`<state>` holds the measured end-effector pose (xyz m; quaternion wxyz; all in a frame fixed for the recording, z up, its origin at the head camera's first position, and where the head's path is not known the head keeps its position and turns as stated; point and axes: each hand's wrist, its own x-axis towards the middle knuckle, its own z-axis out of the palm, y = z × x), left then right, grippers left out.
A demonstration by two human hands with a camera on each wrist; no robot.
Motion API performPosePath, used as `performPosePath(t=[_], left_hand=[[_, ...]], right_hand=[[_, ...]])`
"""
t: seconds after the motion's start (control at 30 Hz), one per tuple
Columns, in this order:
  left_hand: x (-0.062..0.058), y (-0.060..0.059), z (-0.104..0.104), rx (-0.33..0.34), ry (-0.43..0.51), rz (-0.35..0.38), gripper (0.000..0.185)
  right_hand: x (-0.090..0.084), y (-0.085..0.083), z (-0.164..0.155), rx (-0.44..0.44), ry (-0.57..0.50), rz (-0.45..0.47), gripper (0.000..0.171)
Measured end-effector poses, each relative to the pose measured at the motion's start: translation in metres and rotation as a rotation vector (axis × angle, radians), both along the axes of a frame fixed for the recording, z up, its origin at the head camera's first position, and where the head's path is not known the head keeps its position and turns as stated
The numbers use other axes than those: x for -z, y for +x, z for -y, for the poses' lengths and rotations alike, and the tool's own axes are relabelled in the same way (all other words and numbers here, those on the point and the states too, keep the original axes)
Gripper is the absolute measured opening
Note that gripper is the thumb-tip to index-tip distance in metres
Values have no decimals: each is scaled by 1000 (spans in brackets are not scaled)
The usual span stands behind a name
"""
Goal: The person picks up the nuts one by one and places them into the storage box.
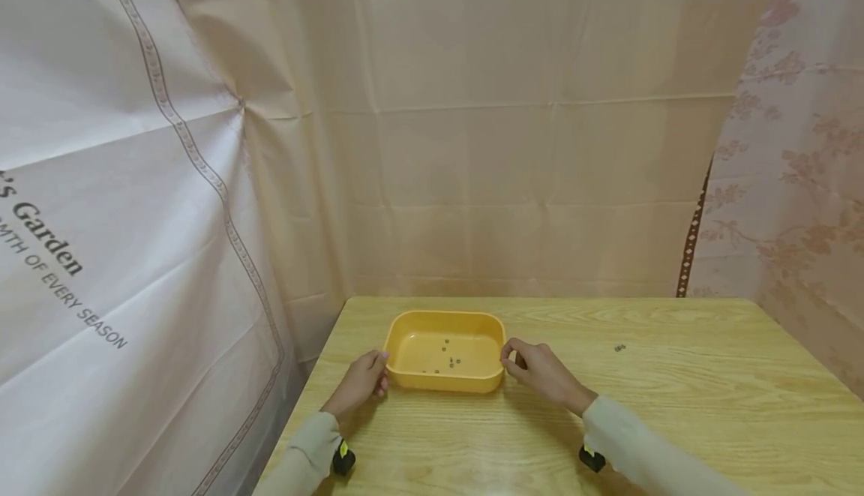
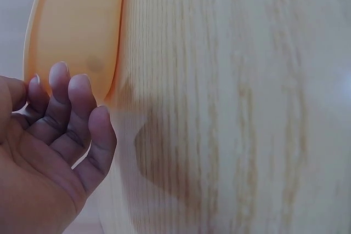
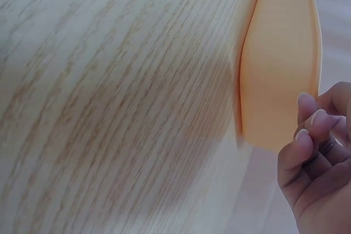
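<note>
A yellow rectangular plastic basin (image 1: pixel 445 382) stands on the wooden table, with several tiny dark ring-like pieces (image 1: pixel 451 365), perhaps nuts, scattered over its floor. My left hand (image 1: pixel 361 383) pinches the left end of its rim between thumb and index finger. In the left wrist view the other fingers of that hand (image 2: pixel 60 141) curve loosely beside the basin wall (image 2: pixel 82 26). At the opposite end, my right hand (image 1: pixel 543 374) pinches the rim. The right wrist view has this hand's fingertips (image 3: pixel 307 102) at the basin's edge (image 3: pixel 279 58).
A small cluster of similar tiny pieces (image 1: pixel 619 347) lies on the table (image 1: pixel 675 406), right of the basin. Beige cloth (image 1: pixel 526 143) hangs behind the table's back edge. A printed white cloth (image 1: pixel 135 218) hangs at left and a floral one (image 1: pixel 803 143) at right.
</note>
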<state>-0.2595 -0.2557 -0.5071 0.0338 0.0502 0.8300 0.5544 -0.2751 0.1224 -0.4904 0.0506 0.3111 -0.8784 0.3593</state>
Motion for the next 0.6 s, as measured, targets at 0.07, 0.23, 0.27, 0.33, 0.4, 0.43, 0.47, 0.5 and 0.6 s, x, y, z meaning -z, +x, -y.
performPosePath(t=[0.07,0.23,0.27,0.33,0.4,0.43,0.47,0.5,0.6], left_hand=[[0,0,0,1,-3,-8,36],[0,0,-1,-9,-14,-22,36],[0,0,-1,-17,-14,-22,36],[-2,1,-3,-22,-18,-26,36],[-2,1,-3,-20,-15,-27,36],[-2,2,-3,-17,-14,-24,36],[-2,1,-2,-14,-10,-20,36],[-2,1,-1,-9,-4,-14,36],[2,0,0,1,15,-9,36]], right_hand=[[0,0,-1,4,-4,0,11],[2,-1,-4,24,-18,18,11],[2,-2,-5,31,-19,21,10],[3,-3,-8,39,-20,21,8],[5,-5,-11,50,-17,15,8],[7,-6,-13,54,-13,11,7],[8,-7,-14,57,-10,10,8],[9,-8,-16,63,-4,10,8],[13,-11,-21,82,6,9,8]])
